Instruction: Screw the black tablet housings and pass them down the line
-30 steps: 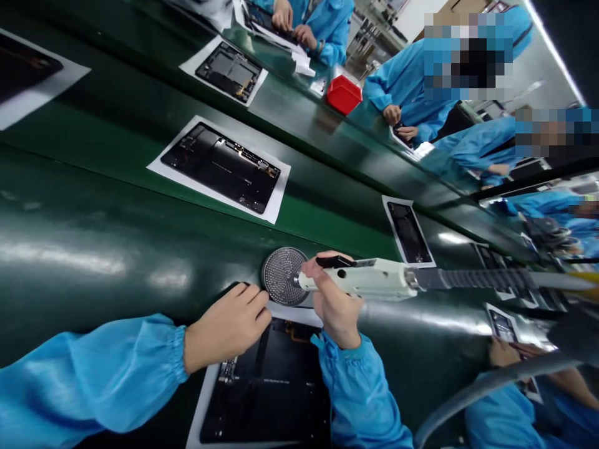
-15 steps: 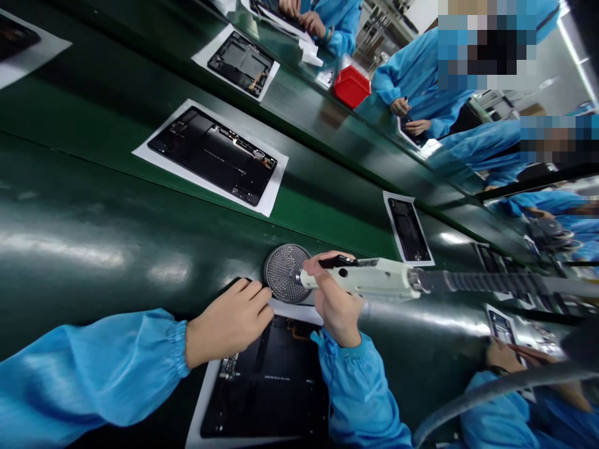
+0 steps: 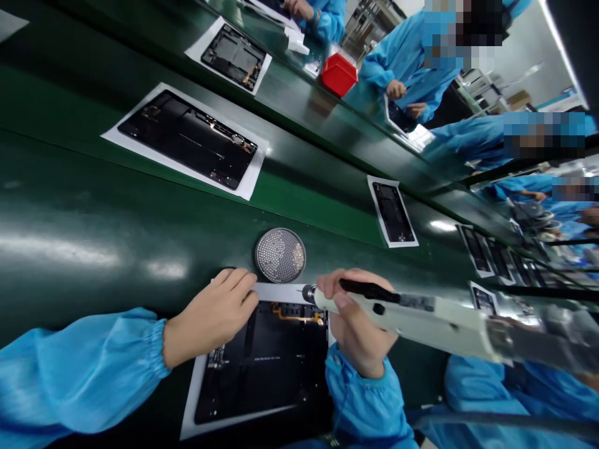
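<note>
My right hand [image 3: 360,321] is wrapped round a pale electric screwdriver [image 3: 421,321] with a black lever. Its tip points left, over the white sheet [image 3: 285,292] at the far edge of an opened black tablet [image 3: 271,368]. An orange flex cable shows near the tablet's top right. Just beyond the sheet sits a round metal dish [image 3: 281,254] with a dotted surface and small bits gathered on its right. My left hand [image 3: 213,318] is at the tablet's upper left corner, fingers bent and together. A dark edge shows behind them; what they grip is hidden.
Other opened tablets [image 3: 189,140] lie on white sheets along the green line [image 3: 93,149]. A red bin [image 3: 339,73] stands across it. Co-workers in blue gowns [image 3: 416,62] work opposite, and a blue sleeve [image 3: 482,386] is close on my right.
The screwdriver has moved right and back from the dish, so its tip is now over the sheet's edge. My left hand stays at the tablet's corner. The whole view has shifted slightly.
</note>
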